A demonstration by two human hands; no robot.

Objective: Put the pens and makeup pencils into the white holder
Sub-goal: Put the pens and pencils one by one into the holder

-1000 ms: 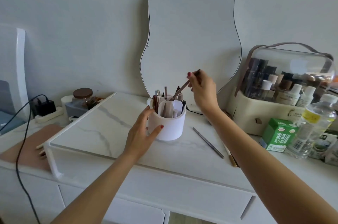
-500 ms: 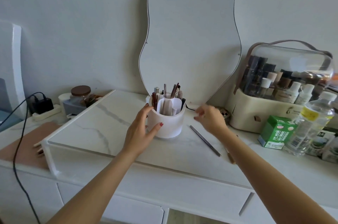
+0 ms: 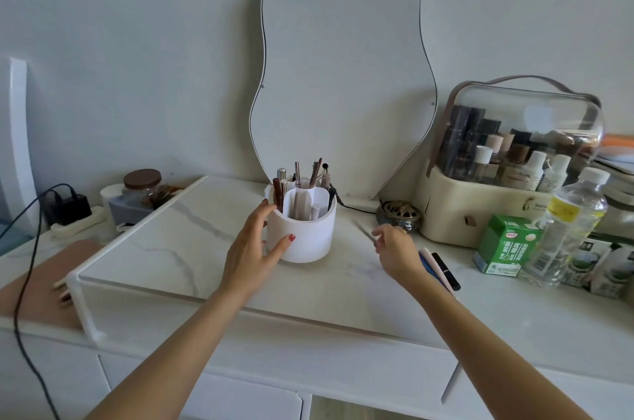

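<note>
The white holder (image 3: 305, 241) stands on the marble riser (image 3: 164, 241) in front of the mirror, with several pens and makeup pencils (image 3: 297, 175) upright in its compartments. My left hand (image 3: 252, 249) wraps its left side, thumb on the front wall. To the holder's right, my right hand (image 3: 394, 248) is low over the riser, fingertips pinched on a thin grey pencil (image 3: 364, 231) whose far end points up and left; it is blurred. A blue pen (image 3: 429, 265), a pink one (image 3: 435, 263) and a black one (image 3: 446, 270) lie together just right of my right wrist.
A wavy mirror (image 3: 343, 76) leans on the wall. A brass burner (image 3: 399, 213), a clear-lidded cosmetics case (image 3: 480, 213), a green carton (image 3: 504, 244) and a water bottle (image 3: 566, 224) crowd the right. Jar (image 3: 142, 186), power strip (image 3: 73, 220) and cable sit on the left.
My right hand left a brown pencil in the holder, dropped to the riser and closed on the thin grey pencil, raising its far end. My left hand stayed on the holder.
</note>
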